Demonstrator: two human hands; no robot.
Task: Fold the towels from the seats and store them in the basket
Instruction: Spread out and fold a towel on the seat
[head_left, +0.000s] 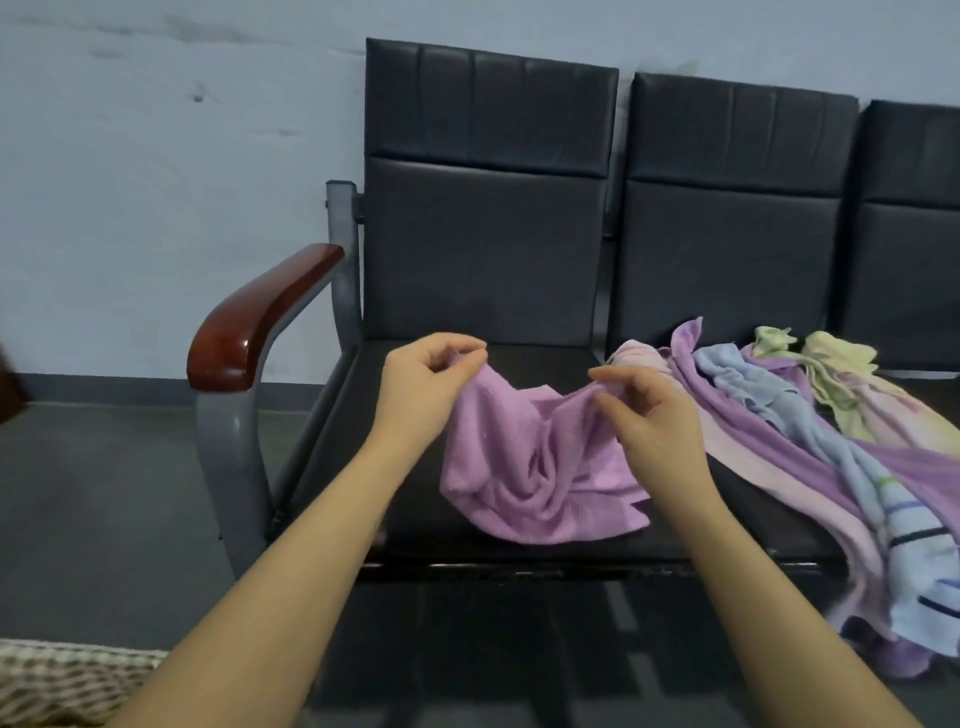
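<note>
A crumpled pink-purple towel (524, 467) hangs over the left black seat (415, 535), its lower part resting on the cushion. My left hand (426, 384) pinches its upper left corner. My right hand (649, 415) pinches its upper right edge. The cloth sags between the two hands. On the seat to the right lies a pile of towels (810, 415): purple, light blue with stripes, pale pink and yellow-green, some draping over the front edge. A woven basket (57, 680) shows at the bottom left corner, partly cut off by the frame.
A glossy brown armrest (254, 322) on a grey metal frame bounds the left seat. Black backrests (488, 208) stand against a pale wall. Grey floor lies to the left and in front of the seats.
</note>
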